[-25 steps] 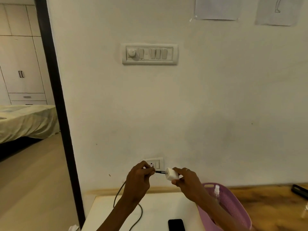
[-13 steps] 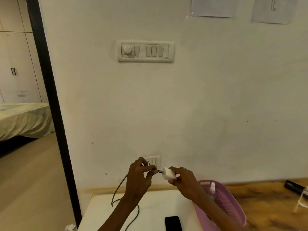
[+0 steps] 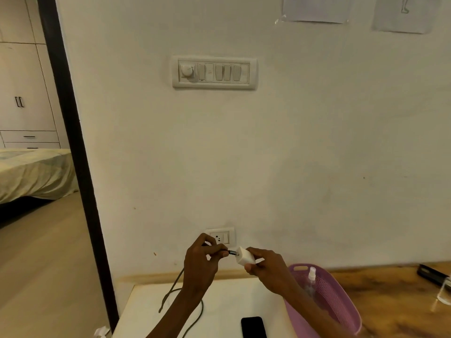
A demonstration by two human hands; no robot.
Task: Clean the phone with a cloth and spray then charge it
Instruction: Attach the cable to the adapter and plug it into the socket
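Note:
My right hand (image 3: 266, 270) grips a white charger adapter (image 3: 245, 257) in front of the wall. My left hand (image 3: 203, 262) pinches the metal plug of a dark charging cable (image 3: 170, 295), its tip touching the adapter's face. The cable hangs down onto the white table (image 3: 219, 301). A black phone (image 3: 253, 326) lies flat on that table, below my hands. A wall socket (image 3: 220, 236) sits just above my hands. A clear spray bottle (image 3: 311, 279) with a white nozzle stands in the pink basket (image 3: 341, 301). The cloth is not visible.
A switch panel (image 3: 214, 72) is mounted high on the wall. The wooden counter (image 3: 395, 296) at the right holds a dark object (image 3: 432, 275) and a glass (image 3: 445, 292). To the left, a dark door frame (image 3: 73, 147) opens onto a room with a bed (image 3: 34, 172).
The view has shifted slightly; my hands stay together at the socket's height, with the cable plug still pressed against the adapter.

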